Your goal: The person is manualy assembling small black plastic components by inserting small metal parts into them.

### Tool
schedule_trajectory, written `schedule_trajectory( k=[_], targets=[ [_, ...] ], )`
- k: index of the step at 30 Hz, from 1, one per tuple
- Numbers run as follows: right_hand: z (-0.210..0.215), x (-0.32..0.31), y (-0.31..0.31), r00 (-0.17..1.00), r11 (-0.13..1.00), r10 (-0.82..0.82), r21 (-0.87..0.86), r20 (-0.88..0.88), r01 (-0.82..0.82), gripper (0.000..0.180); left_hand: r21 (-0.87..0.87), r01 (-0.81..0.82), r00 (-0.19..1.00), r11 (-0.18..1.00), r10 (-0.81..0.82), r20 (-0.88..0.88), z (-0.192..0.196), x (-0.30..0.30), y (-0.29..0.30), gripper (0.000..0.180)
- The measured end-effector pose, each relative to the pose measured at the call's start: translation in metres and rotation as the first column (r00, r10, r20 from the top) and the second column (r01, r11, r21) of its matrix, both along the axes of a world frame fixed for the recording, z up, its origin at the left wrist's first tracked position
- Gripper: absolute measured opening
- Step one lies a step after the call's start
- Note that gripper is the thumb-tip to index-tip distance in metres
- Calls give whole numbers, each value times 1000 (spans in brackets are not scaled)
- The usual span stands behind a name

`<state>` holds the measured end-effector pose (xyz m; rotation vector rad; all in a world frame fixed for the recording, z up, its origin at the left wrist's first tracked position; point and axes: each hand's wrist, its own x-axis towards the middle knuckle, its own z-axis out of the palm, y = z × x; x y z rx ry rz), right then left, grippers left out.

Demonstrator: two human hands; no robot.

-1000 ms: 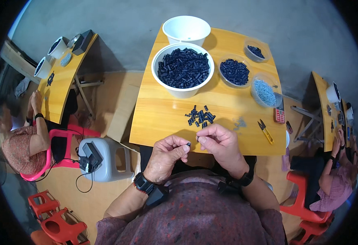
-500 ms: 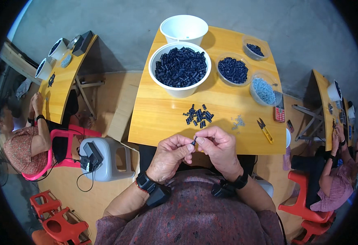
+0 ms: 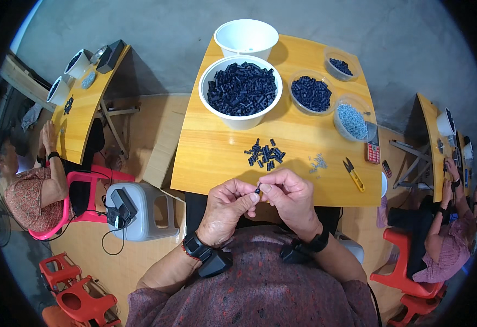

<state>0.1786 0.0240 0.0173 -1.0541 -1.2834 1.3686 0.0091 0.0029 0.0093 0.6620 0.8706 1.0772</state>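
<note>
My left hand (image 3: 228, 209) and my right hand (image 3: 286, 199) meet at the near edge of the yellow wooden table (image 3: 216, 158), fingertips pinched together on one small black plastic part (image 3: 258, 190). Just beyond them lies a loose pile of the same black parts (image 3: 264, 154). A few small silver screws (image 3: 318, 162) lie to the right of that pile. A large white bowl full of black parts (image 3: 242, 90) stands at mid table. Both wrists wear dark bands.
An empty white bowl (image 3: 245, 37) stands at the far edge. Clear tubs hold black parts (image 3: 310, 94), more black parts (image 3: 340, 66) and silver screws (image 3: 350, 120). A red phone (image 3: 373, 143) and yellow snips (image 3: 353, 174) lie right. A white stool (image 3: 138, 210) stands left. Other people work at side tables.
My two hands have drawn closer together and slightly nearer to me, still pinching the small black part between them. The things on the table have not moved.
</note>
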Motion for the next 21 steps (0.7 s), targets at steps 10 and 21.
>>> schedule_trajectory(
  k=[10, 21],
  targets=[
    [-11, 0, -1, 994, 998, 59, 25, -97, -57, 7, 1, -30, 999, 1000, 30, 42, 2, 1, 1, 8],
    [-3, 8, -1, 992, 987, 117, 107, 47, -122, 24, -153, 2, 995, 988, 13, 99, -1, -4, 3, 7]
  ],
)
